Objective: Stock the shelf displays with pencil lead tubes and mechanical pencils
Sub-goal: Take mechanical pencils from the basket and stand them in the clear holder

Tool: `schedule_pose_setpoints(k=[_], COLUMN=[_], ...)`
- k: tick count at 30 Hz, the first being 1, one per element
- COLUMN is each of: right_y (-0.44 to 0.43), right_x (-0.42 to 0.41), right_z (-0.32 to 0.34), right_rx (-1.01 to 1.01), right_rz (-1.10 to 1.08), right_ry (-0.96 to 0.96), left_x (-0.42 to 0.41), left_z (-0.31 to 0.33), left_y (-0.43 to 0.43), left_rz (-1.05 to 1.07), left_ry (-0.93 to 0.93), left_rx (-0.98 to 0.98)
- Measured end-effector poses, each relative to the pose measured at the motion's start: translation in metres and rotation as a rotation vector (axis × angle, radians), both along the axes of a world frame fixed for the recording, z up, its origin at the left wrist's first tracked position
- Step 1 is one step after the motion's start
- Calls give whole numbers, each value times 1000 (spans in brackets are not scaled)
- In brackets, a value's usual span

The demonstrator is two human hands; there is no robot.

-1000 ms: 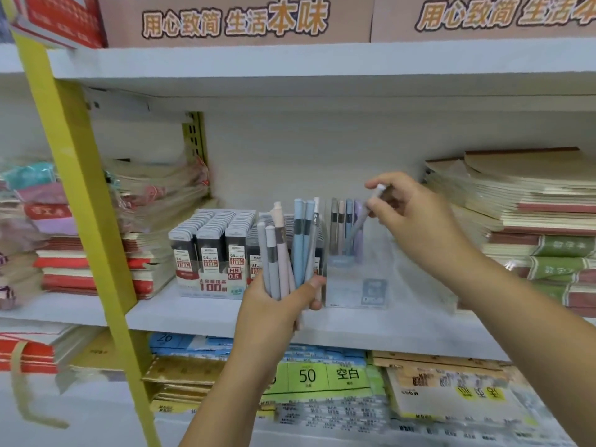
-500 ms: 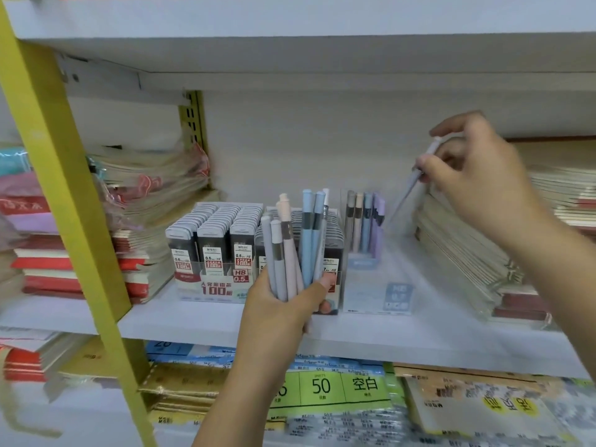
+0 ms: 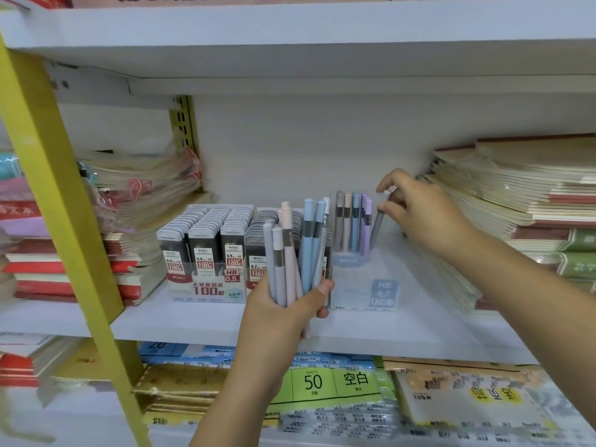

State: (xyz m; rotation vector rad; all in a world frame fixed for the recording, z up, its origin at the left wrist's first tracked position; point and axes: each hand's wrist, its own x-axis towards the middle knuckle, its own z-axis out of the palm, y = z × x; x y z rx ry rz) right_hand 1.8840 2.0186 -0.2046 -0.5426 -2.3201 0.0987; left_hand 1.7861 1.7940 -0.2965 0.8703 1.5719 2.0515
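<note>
Behind the pencil bundle (image 3: 298, 246) gripped by the left hand (image 3: 283, 314), labels (image 3: 257, 269) hide — right hand (image 3: 429, 217) pinches grey pencil (image 3: 377, 225).

Pastel mechanical pencils (image 3: 296, 250) bunched upright by the lead tubes (image 3: 206, 243), grey pencil (image 3: 377, 225) leaning next to those in the clear display (image 3: 364, 285).

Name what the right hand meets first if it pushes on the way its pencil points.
Likely the blue base of the clear display, beside the purple pencil; right hand aims its grey pencil there. Depth unclear.
</note>
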Motion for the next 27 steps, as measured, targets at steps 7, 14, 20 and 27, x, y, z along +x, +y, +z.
schedule_pose_setpoints(k=[7, 14, 20, 27], right_y=[3, 8, -43, -108], right_x=[-8, -13, 11, 6], right_z=[-7, -1, -4, -17], right_rx=[60, 62, -98, -812], right_rz=[-29, -212, -22, 367], right_ry=[121, -63, 293, 255], left_x=[1, -1, 0, 3], left_z=[-5, -6, -2, 1], left_y=[6, 5, -2, -7], left_rz=[1, 7, -66, -188], left_ry=[-20, -21, -36, -37], left_rx=[-42, -41, -43, -68])
